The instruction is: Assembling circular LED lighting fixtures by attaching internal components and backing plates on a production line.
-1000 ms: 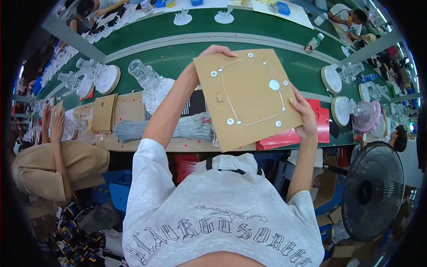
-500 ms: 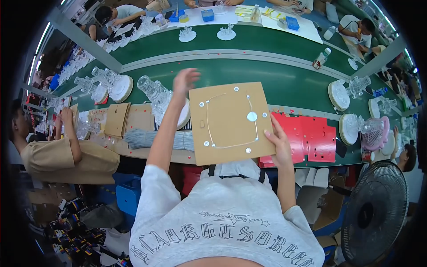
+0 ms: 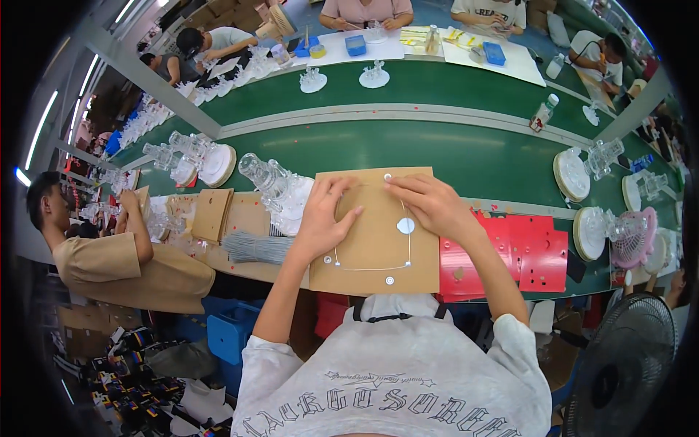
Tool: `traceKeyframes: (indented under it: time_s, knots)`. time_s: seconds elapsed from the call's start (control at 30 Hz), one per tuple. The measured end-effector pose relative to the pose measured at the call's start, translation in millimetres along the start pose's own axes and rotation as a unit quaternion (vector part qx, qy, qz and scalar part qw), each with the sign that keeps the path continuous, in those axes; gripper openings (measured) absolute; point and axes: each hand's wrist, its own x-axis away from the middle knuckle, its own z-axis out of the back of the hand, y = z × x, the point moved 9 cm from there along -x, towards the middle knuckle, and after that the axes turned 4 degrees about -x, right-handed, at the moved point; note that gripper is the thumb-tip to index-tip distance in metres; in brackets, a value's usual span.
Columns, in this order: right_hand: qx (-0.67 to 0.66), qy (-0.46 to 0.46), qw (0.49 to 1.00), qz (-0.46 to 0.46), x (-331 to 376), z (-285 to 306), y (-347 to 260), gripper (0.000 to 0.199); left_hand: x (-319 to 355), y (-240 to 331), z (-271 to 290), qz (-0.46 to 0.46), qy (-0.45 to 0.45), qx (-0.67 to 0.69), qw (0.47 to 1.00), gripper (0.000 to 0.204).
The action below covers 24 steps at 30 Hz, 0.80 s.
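A square brown cardboard sheet [image 3: 373, 240] lies flat at the table's near edge before me. On it a thin white wire [image 3: 368, 269] runs in an open square, held at the corners by small white spots. White ringed holes and a pale blue round spot [image 3: 405, 226] mark the sheet. My left hand [image 3: 325, 218] rests over its upper left part, thumb spread away from the fingers, fingertips by the wire's upper end. At the top edge, my right hand [image 3: 431, 206] has its fingertips pinched together on the wire; the tips partly hide it.
Left of the sheet lie a bundle of grey wires [image 3: 255, 248] and brown cards [image 3: 212, 215]. A clear figure on a round base [image 3: 280, 193] stands behind. Red perforated sheets [image 3: 502, 251] lie right. A co-worker [image 3: 120, 247] sits left; a black fan [image 3: 622, 371] stands right.
The cardboard sheet has gone from being held up in my right hand to lying on the table. My left hand has come down onto it, and my right hand has moved to its top edge.
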Motion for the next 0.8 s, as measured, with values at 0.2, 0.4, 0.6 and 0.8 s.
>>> traceKeyframes:
  time_s: [0.2,0.4,0.6,0.8]
  knots:
    - [-0.097,0.044,0.994,-0.025,-1,7,3,0.022,-1,-4,2,-0.001,0.022,0.023,0.999,0.016]
    - [-0.16,0.051,0.976,-0.135,-2,7,13,0.027,-3,18,0,-0.097,0.009,-0.022,0.995,0.014]
    - [-0.289,0.159,0.891,-0.311,18,9,36,0.013,-2,33,-7,-0.107,-0.009,-0.023,0.994,0.016]
    - [-0.161,0.163,0.942,-0.243,29,21,15,0.015,9,62,-7,-0.141,0.05,-0.028,0.988,0.016]
